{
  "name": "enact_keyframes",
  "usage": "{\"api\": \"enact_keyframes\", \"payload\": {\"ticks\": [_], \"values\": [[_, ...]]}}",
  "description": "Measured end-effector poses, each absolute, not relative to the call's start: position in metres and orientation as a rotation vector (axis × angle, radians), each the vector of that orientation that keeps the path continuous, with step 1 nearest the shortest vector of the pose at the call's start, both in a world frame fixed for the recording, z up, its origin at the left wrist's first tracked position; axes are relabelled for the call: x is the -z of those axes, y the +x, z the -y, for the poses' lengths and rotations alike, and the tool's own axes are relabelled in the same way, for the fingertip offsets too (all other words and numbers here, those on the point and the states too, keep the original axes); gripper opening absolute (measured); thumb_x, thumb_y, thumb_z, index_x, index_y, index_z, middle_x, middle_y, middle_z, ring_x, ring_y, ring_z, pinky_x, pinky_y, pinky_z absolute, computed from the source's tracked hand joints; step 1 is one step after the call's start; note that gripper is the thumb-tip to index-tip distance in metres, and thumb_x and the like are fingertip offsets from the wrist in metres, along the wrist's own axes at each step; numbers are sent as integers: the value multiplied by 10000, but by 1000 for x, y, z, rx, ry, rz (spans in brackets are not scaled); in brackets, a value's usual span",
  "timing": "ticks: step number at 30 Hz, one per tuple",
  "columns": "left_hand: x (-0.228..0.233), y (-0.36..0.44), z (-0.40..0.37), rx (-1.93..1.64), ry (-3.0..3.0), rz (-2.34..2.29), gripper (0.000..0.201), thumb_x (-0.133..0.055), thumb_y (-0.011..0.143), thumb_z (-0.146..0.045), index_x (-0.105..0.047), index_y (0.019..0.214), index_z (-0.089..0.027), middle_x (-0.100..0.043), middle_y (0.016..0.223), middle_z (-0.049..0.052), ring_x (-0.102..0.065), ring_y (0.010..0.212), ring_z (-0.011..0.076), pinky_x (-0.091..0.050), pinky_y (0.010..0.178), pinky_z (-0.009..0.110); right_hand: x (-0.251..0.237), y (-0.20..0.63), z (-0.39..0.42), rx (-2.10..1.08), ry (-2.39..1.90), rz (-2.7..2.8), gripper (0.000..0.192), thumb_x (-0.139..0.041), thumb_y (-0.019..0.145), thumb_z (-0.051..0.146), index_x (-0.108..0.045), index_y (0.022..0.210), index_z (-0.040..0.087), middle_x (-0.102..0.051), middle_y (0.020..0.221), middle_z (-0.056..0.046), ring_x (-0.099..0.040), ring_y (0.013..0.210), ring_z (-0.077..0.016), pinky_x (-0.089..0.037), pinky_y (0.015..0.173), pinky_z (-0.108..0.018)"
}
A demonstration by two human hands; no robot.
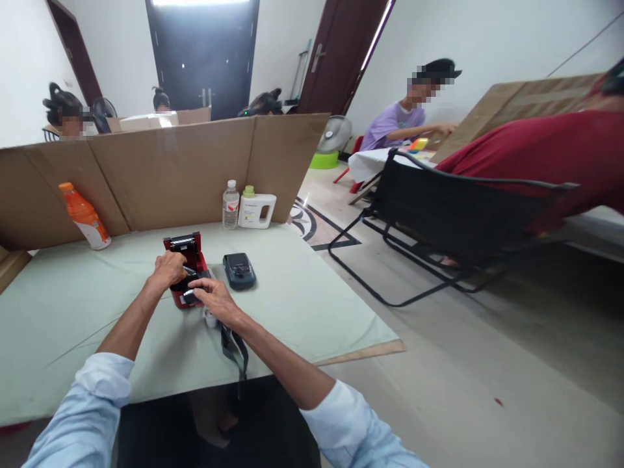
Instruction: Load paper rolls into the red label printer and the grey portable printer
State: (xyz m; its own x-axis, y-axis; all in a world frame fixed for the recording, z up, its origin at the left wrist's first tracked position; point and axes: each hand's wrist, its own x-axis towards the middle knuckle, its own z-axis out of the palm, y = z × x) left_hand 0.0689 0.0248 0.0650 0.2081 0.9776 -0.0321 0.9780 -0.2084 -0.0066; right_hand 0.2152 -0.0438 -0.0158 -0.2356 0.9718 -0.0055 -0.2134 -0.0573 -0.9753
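A small red and black printer-like device [199,261] stands on the table with its lid raised. My left hand [170,268] reaches in at its left side, fingers curled inward; what they grip, if anything, is hidden. My right hand [217,300] lies at the near right edge of the device, fingers stretched out and touching the front part. Under my right hand is a small white roll [210,318], partly covered. A dark strip [234,351] hangs from beside it over the table's front edge. Right of the red device lies a dark grey handheld device [239,271].
A cardboard screen [180,172] stands along the table's back. Before it are an orange bottle [85,214], a clear water bottle [231,205] and a white jug [257,212]. A black folding chair [453,208] is to the right, with other people beyond.
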Motion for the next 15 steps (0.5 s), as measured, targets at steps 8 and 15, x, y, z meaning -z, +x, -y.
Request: {"api": "enact_keyframes", "payload": {"ticks": [8, 15], "values": [[-64, 71, -28, 83, 2405, -2007, 330, -629, 823, -164, -787, 1098, -257, -776, 1143, 107, -671, 1143, 298, -503, 922, 361, 10, 214, 46, -1534, -921, 1153, 159, -742, 788, 213, -747, 939, 163, -761, 751, -20, -753, 629, -159, -595, 596, -242], [-43, 47, -28, -315, 2426, -1871, 374, -628, 822, -174, -793, 1140, -282, -763, 1234, 54, -642, 1204, 301, -501, 1004, 391, 6, 217, 52, -1532, -900, 1146, 177, -722, 775, 211, -749, 940, 153, -757, 741, -22, -746, 628, -152, -583, 613, -242]]}}
